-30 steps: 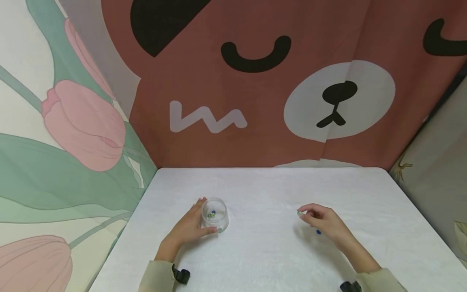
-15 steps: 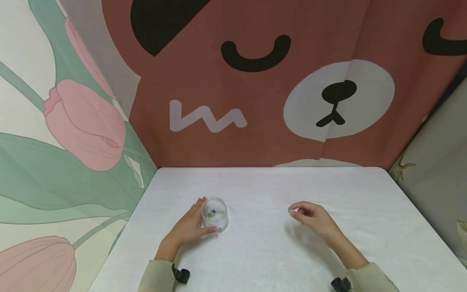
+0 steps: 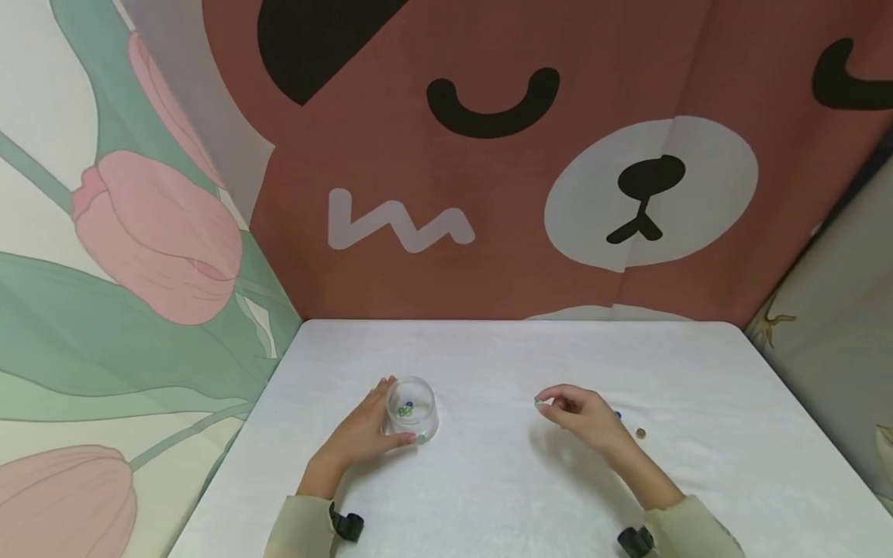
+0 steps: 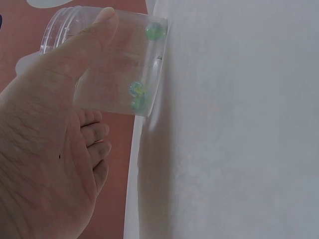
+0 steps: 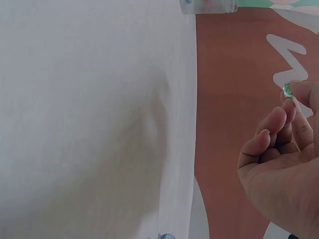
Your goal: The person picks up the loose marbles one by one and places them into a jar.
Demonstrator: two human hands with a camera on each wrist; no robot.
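Observation:
My left hand point(image 3: 363, 434) holds a clear plastic jar point(image 3: 428, 411) that stands upright on the left of the white table, thumb across its near side and fingers behind. Several green and blue glass marbles point(image 4: 155, 31) lie at its bottom. Right of the jar and raised over the table, my right hand point(image 3: 586, 418) pinches a green glass marble point(image 5: 287, 90) between thumb and fingertip, the other fingers curled in. Beyond my right wrist a blue marble point(image 3: 618, 415), partly hidden by the hand, and a brownish marble point(image 3: 641, 433) lie on the table.
The white table point(image 3: 481, 496) runs back to a brown curtain point(image 3: 391, 287) printed with a bear's face. A flowered curtain point(image 3: 70, 333) hangs along the left side, and a pale one point(image 3: 823, 325) along the right.
My right hand has moved left toward the jar with the green marble, and the brownish marble behind it has come into sight. The left hand and the jar have stayed in place.

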